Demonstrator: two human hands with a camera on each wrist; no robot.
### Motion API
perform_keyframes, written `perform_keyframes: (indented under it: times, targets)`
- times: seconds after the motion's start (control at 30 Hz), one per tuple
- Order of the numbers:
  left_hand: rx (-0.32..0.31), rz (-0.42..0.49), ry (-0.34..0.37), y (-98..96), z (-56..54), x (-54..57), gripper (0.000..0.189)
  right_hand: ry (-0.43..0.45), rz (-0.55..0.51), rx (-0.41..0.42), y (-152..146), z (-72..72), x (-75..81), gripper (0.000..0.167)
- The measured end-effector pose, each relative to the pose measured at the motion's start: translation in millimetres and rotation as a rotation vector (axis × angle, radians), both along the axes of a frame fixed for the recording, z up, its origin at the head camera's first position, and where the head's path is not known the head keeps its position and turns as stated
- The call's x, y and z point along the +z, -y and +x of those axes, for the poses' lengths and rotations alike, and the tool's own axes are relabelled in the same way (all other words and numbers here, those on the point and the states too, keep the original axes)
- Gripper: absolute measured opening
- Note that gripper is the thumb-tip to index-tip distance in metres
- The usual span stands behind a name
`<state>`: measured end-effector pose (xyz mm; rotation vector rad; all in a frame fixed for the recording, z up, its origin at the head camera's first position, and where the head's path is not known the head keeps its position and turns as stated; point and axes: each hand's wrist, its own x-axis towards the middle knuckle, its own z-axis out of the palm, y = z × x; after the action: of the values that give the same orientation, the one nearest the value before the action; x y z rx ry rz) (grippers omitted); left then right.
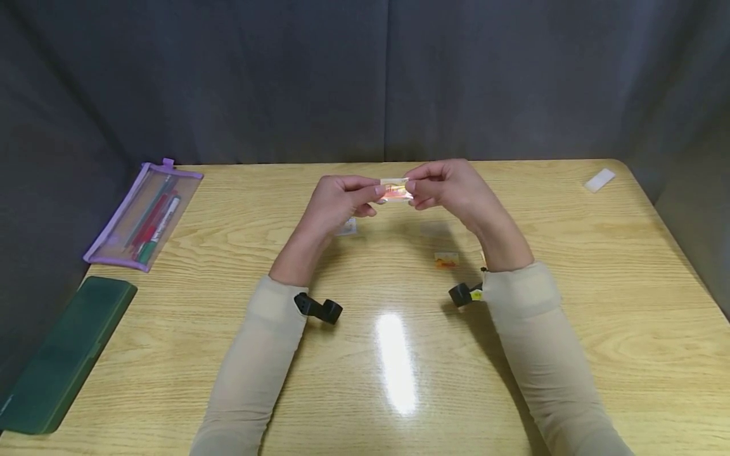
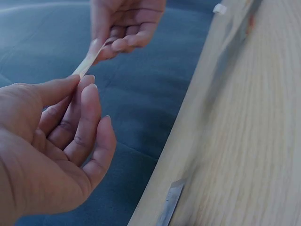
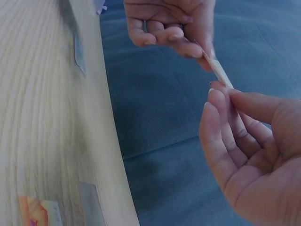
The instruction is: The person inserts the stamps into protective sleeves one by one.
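A small glossy orange-and-white card (image 1: 396, 190) is stretched between both hands above the far part of the table. My left hand (image 1: 342, 196) pinches its left end between thumb and index finger. At the other end, my right hand (image 1: 450, 187) pinches it the same way. Seen nearly edge-on in the left wrist view, the card (image 2: 87, 62) looks like a thin pale strip. Below the hands lie a second orange card (image 1: 447, 259), a faint pale rectangle (image 1: 435, 228) and a bluish card (image 1: 347, 227) partly hidden by my left hand.
A purple-edged mesh pouch (image 1: 120, 261) with pens inside lies at the far left of the wooden table (image 1: 365, 373). Nearer on that side is a dark green case (image 1: 65, 354). A small white block (image 1: 599, 180) sits at the back right, and dark curtains (image 1: 285, 82) stand behind.
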<state>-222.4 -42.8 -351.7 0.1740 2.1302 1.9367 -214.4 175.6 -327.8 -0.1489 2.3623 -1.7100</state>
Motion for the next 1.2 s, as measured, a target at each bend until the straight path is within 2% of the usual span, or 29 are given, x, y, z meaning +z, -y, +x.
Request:
perform_keyframes:
  times: [0.13, 0.33, 0.53, 0.7, 0.93, 1.07, 1.2]
  targets:
    - [0.032, 0.011, 0.017, 2.7, -0.8, 1.7, 0.023, -0.016, -0.002, -0.017, -1, 0.2, 0.8, 0.022]
    - [0.04, -0.011, 0.009, 3.0, -1.2, -1.3, 0.019, 0.007, 0.002, -0.008, -2, 0.7, 0.0, 0.022]
    - [0.035, -0.031, 0.043, 2.1, -3.5, -4.6, 0.018, 0.028, 0.019, 0.005, -4, -1.7, -2.8, 0.025]
    - [0.034, -0.076, 0.085, 1.7, -5.4, -8.5, 0.018, 0.045, 0.068, -0.017, -3, -5.4, -9.4, 0.025]
    - [0.048, -0.157, 0.086, 3.5, -7.6, -14.0, 0.02, 0.064, 0.137, -0.035, 1, -9.6, -20.0, 0.023]
    - [0.014, -0.21, 0.141, 4.3, -7.3, -15.4, 0.032, 0.089, 0.165, -0.04, 1, -12.0, -28.3, 0.023]
    - [-0.073, -0.294, 0.213, 4.3, -6.2, -17.3, 0.043, 0.13, 0.208, -0.025, 1, -14.0, -36.6, 0.025]
